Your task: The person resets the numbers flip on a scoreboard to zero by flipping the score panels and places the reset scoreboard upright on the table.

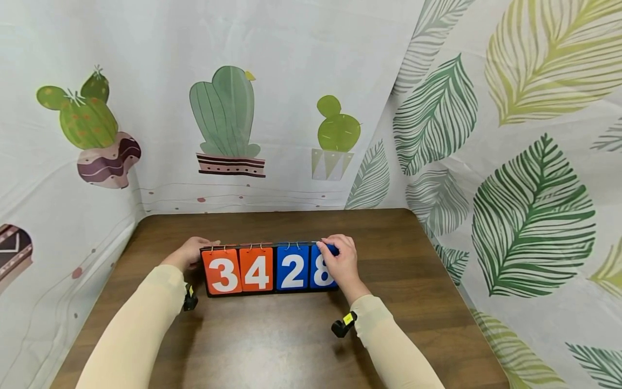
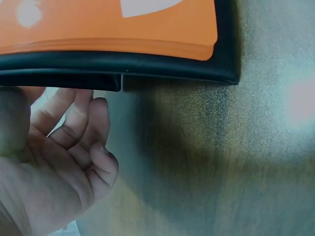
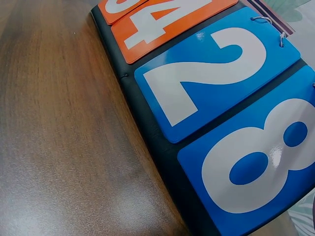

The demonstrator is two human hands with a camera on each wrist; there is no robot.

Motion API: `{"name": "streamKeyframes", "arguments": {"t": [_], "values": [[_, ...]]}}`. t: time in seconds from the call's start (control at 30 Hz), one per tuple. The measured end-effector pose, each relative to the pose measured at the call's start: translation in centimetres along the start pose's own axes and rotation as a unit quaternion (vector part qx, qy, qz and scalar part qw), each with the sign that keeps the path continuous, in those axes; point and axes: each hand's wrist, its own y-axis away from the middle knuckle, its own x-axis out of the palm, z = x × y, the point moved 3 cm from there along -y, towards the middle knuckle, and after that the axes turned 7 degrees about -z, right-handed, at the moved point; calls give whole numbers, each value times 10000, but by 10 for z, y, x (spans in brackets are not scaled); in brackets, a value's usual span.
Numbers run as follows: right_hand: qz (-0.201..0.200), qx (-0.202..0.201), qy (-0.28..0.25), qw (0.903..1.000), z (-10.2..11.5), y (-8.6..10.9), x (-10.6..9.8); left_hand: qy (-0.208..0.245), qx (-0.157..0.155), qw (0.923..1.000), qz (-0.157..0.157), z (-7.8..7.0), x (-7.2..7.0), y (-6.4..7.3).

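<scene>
A tabletop flip scoreboard [image 1: 275, 269] stands tilted back on the table, its cards hung on metal rings along the top edge. Two orange cards [image 1: 223, 271] read 3 and 4, and two blue cards [image 1: 292, 268] read 2 and 8. My left hand [image 1: 190, 252] holds the scoreboard's left end; in the left wrist view its fingers [image 2: 74, 118] are bent at the black side edge. At the top right corner my right hand [image 1: 342, 261] pinches the board, thumb in front over part of the 8 card, the other fingers partly hidden behind.
The brown wooden table [image 1: 272, 340] has rounded far corners. A white curtain with printed cacti [image 1: 160, 108] hangs behind it, and a leaf-print curtain [image 1: 529, 216] is on the right. Small black cameras [image 1: 344, 324] are worn at both wrists.
</scene>
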Motion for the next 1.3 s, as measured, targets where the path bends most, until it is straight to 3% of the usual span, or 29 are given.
{"name": "streamKeyframes", "arguments": {"t": [0.13,0.23,0.43,0.6,0.8,0.9,1.13,1.3], "values": [[58,114,0,9999,0,0,0,40,-90,9995,295,0,0,1],[82,164,23,9998,-1,0,0,329,-109,9987,380,2,-2,-2],[90,164,52,9998,-1,1,0,849,-168,9962,12,-2,-11,-14],[65,139,51,9999,-2,1,0,1160,-140,9928,-263,-23,-21,-10],[142,236,38,9996,-2,0,0,1960,-48,9806,-59,-59,-30,10],[172,266,30,9995,-2,0,0,2141,7,9768,-28,-72,-34,20],[183,287,-15,9994,-3,0,0,2316,207,9725,-117,-83,-41,20],[133,259,-40,9996,-4,1,1,2156,513,9748,-243,-89,-45,20]]}}
